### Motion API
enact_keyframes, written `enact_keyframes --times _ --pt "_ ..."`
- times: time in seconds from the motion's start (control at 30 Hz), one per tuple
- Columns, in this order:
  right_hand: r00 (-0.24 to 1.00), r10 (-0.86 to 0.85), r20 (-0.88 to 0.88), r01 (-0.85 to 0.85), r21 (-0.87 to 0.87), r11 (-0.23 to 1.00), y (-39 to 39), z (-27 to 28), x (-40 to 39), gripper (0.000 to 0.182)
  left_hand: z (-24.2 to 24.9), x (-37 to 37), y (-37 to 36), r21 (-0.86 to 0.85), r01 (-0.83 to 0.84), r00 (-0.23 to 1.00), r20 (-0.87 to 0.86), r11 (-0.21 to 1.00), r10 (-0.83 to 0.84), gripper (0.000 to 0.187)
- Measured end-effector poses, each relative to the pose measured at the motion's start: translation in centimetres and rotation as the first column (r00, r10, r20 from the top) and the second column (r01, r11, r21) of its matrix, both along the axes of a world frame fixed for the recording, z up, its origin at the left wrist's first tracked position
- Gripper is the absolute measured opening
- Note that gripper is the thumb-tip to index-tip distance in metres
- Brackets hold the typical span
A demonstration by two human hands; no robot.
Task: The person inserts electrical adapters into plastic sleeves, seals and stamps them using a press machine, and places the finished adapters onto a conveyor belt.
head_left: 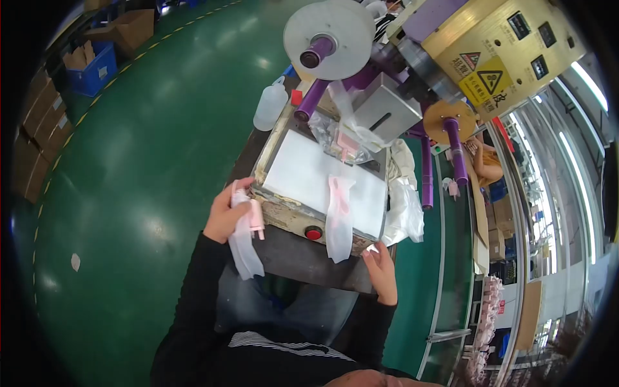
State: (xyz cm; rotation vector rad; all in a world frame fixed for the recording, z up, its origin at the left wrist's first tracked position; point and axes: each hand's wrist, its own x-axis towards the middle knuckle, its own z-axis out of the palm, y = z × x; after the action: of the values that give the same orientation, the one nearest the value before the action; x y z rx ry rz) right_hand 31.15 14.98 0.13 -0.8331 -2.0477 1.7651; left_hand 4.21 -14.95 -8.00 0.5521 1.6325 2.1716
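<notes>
At the left front corner of the machine's white top plate (300,164), my left hand (225,214) is closed around a translucent white plastic bag (245,255) and a pink plastic part (256,217). The bag hangs down past the front edge. My right hand (382,274) is at the right front corner, fingers pinched by a small white bit that I cannot make out. Between the hands, a second translucent bag (340,235) with a pink piece inside lies on the plate and droops over its front. A red button (313,233) sits on the front face.
Clear plastic film with a pink piece (346,148) lies at the plate's back, beneath a metal block (387,109). Purple rollers (311,100) and a white disc (329,35) overhang it. A white bottle (271,105) stands back left; crumpled white bags (405,209) lie right.
</notes>
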Motion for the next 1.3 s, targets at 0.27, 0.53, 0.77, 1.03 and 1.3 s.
enact_keyframes --times 0.27,0.53,0.77,1.03,1.3 --pt "0.772 0.517 -0.369 -0.591 -0.12 0.797 -10.4 1.5 -5.1 0.087 7.2 7.7 2.0 0.113 -0.029 0.971 -0.234 0.993 0.055 0.062" --pt "0.914 0.287 -0.286 -0.371 -0.301 0.878 -3.5 1.2 -1.2 0.066 15.2 10.6 8.0 0.03 0.304 0.561 -0.813 0.952 -0.154 0.074" --pt "0.596 -0.46 -0.658 0.609 -0.003 0.793 5.2 7.9 28.6 0.069 12.1 10.2 14.0 -0.155 0.642 0.236 -0.892 0.751 -0.387 0.039" --pt "0.451 -0.892 -0.003 0.668 0.664 0.335 7.7 6.0 51.6 0.036 7.7 -2.4 16.2 -0.293 0.032 0.415 -0.866 0.956 -0.28 0.018" --pt "0.955 -0.256 0.153 0.126 0.571 0.811 7.5 7.5 11.5 0.031 5.6 -5.3 16.8 -0.272 -0.356 0.455 -0.886 0.894 -0.088 0.023"
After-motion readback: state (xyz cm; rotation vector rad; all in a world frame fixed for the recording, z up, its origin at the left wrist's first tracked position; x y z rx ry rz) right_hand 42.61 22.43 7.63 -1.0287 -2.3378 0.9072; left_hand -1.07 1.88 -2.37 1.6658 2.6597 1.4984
